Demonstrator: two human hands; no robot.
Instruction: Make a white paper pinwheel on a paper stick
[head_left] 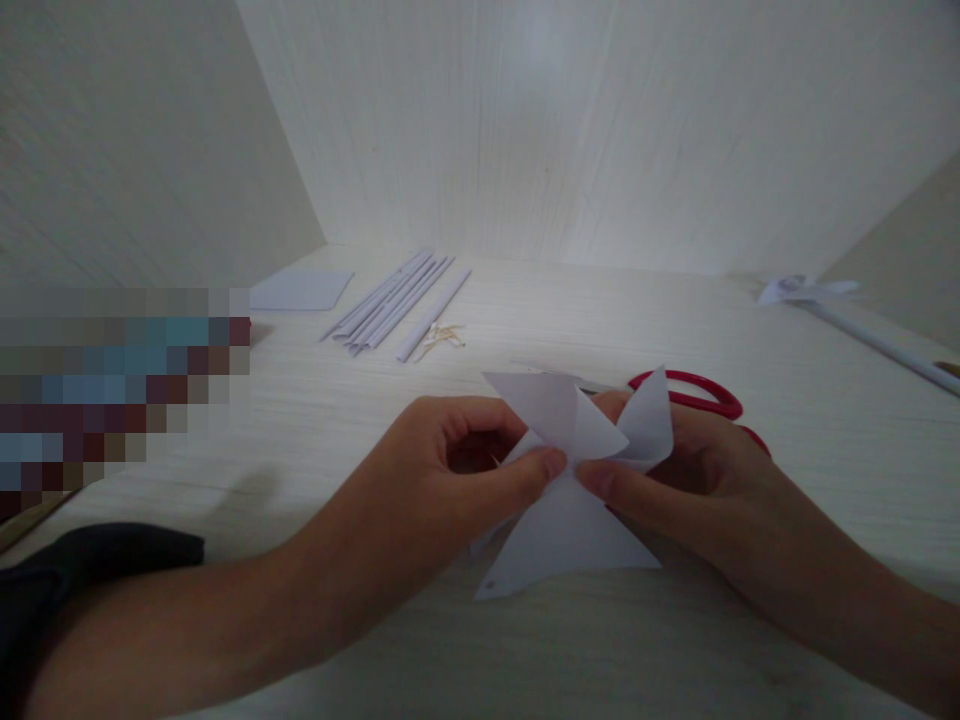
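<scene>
A white paper pinwheel [574, 520] is held up between both hands in front of me, its pointed blades bent toward the centre. My left hand [450, 470] pinches it from the left, thumb pressed near the middle. My right hand [690, 480] grips it from the other side, with its thumb tip close to the left thumb. The fingers behind the paper are mostly hidden. Just beyond the right hand lie scissors with red handles [705, 385], partly covered by the paper and hand.
Several rolled paper sticks [390, 305] lie toward the back, with a few small cotton-tipped pieces [444, 338] beside them. A flat white paper [304, 290] sits left of them. At the far right lies another pinwheel on a stick [806, 290]. Pale panels enclose the table [600, 320].
</scene>
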